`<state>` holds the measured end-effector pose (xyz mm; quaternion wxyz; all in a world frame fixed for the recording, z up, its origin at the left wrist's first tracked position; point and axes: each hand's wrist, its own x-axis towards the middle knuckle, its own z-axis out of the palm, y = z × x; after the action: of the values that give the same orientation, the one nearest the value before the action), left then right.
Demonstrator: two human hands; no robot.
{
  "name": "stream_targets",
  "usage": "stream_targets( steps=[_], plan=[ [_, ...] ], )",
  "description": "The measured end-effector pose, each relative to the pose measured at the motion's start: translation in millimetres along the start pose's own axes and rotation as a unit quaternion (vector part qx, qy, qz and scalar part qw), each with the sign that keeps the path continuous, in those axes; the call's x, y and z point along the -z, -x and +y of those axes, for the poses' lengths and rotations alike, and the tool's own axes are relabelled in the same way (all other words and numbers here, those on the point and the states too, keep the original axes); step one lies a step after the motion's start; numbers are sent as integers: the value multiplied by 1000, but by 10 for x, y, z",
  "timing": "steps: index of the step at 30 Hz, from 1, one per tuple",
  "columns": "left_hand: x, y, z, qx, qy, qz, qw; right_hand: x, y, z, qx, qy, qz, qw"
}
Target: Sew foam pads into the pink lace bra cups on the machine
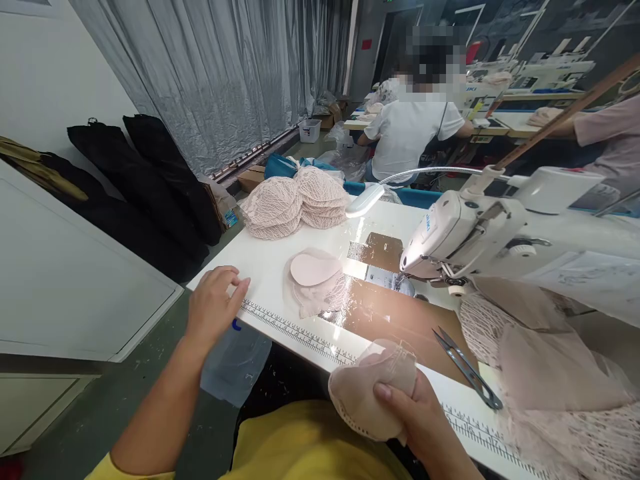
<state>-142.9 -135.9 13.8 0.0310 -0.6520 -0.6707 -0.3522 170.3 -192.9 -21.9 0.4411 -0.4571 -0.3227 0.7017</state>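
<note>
My right hand grips a beige fabric bra cup in front of the table's near edge, its thumb pressed on the cup. My left hand is at the table's left corner, fingers loosely bent and thumb apart, with nothing visible in it. Between the hands, farther in, a pink oval pad lies on a sheer, lace-patterned fabric piece. To its right stands a white sewing machine, its needle area lit by a lamp.
Two stacks of lace cups, the left stack and right stack, sit at the back. Thread snips lie near loose fabric on the right. A printed ruler follows the front edge. A person in white sits beyond.
</note>
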Motion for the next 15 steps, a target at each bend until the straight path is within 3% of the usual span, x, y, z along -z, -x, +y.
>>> stream_targets(
  steps=[3,6,10,15],
  plan=[
    [-35,120,202,-34,124,-90,988,-97,-19,6,-11,4,2,1000],
    [-156,253,638,-111,285,-203,930,-197,-38,-3,-2,37,-28,999],
    [-345,308,1069,-235,386,-258,854,-251,-33,-18,6,106,-66,992],
    [-524,283,1163,-200,398,-305,842,-217,18,-49,35,183,-103,977]
  ],
)
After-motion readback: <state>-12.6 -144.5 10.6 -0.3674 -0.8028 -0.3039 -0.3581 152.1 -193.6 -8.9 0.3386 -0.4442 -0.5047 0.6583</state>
